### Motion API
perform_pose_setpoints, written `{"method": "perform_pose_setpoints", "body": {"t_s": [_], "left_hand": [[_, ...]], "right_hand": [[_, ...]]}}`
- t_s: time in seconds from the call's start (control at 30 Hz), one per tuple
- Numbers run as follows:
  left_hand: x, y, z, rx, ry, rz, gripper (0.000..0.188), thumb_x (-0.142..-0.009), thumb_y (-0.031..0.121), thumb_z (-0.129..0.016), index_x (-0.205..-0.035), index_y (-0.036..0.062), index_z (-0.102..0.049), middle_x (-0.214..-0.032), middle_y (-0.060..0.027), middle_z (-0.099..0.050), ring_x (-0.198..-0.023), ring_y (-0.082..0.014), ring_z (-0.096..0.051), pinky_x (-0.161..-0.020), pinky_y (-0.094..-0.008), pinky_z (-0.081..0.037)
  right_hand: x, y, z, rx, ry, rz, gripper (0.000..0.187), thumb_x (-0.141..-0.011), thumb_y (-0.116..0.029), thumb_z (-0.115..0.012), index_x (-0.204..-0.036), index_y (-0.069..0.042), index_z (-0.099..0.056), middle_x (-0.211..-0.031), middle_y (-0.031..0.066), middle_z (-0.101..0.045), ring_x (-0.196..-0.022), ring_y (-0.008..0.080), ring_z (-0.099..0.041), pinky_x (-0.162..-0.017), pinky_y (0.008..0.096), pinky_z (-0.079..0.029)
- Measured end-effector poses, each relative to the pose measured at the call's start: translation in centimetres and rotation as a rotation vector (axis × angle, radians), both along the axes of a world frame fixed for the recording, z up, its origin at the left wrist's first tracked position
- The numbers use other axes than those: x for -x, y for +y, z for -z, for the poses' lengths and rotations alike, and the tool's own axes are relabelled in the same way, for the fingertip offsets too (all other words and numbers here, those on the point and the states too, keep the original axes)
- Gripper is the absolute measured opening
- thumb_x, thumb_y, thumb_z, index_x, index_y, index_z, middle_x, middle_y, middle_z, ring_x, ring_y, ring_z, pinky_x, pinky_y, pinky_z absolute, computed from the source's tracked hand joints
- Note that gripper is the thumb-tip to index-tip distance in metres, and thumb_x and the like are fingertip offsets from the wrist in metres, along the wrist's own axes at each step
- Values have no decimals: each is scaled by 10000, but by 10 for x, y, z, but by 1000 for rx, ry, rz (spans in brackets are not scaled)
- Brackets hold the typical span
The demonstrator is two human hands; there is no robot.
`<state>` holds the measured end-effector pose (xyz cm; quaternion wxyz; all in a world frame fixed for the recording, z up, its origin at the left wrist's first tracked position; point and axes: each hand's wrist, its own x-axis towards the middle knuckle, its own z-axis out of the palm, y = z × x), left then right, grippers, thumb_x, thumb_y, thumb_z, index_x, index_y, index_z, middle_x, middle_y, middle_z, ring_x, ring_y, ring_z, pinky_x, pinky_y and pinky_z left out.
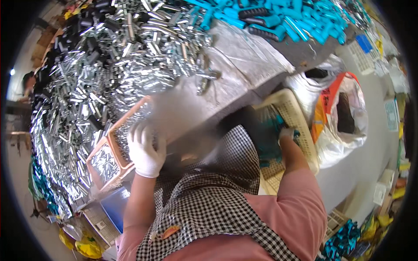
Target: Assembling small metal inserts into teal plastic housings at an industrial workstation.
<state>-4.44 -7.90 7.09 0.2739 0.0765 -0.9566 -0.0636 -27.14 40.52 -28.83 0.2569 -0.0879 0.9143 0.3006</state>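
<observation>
My left hand (146,148), in a white glove, is over the edge of an orange tray (126,162) of tiny metal parts. Its fingers look slightly bent and apart, with nothing plainly in them. My right hand (286,133), also gloved, reaches into a cream plastic basket (307,143) among teal pieces (272,150). Those pieces and the blur hide its fingers, so what it holds does not show. A grey and dark smear (191,124) covers the middle, and I cannot tell what lies behind it.
A big heap of shiny metal tubes (152,56) spreads at the left. Teal tool handles (300,17), some with black grips, pile up at the far side. A second small tray (92,167) stands beside the first. White sacks (335,148) stand right of the basket.
</observation>
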Motion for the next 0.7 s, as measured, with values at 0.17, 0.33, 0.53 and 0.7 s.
{"method": "perform_pose_setpoints", "body": {"t_s": [0.17, 0.33, 0.53, 0.7], "left_hand": [[-6, 11, -33, -22, -271, -130, 376, -707, 69, -671, -1077, 45, -605, -1105, -172, -607, -991, -378, -578, -885, -472, -464], [-8, 10, -3, -89, -46, -49, 296, -751, 194, -686, -987, 23, -636, -1131, -172, -591, -1085, -347, -555, -961, -482, -439], [-18, 10, -4, 15, 37, -100, 350, -723, 205, -717, -1000, 14, -623, -1117, -150, -594, -1078, -332, -561, -963, -488, -435], [-11, 7, -5, -38, 78, -44, 325, -740, 225, -704, -974, 16, -621, -1116, -146, -599, -1065, -326, -565, -941, -481, -438]], "right_hand": [[-17, -39, -6, 242, -159, 130, 393, -883, -391, -598, -1091, -78, -715, -1245, 205, -628, -1170, 340, -598, -971, 486, -454], [-24, -148, -196, 700, -410, -89, 354, -893, -325, -556, -1112, -84, -697, -1129, 133, -686, -1057, 333, -640, -864, 421, -522], [-9, -132, -154, 827, -456, -155, 347, -895, -314, -556, -1108, -81, -699, -1115, 134, -690, -1042, 332, -644, -858, 421, -522], [260, 117, 4, 815, -328, -100, 341, -896, -304, -555, -1105, -78, -701, -1104, 135, -694, -1029, 331, -647, -854, 420, -522]]}}
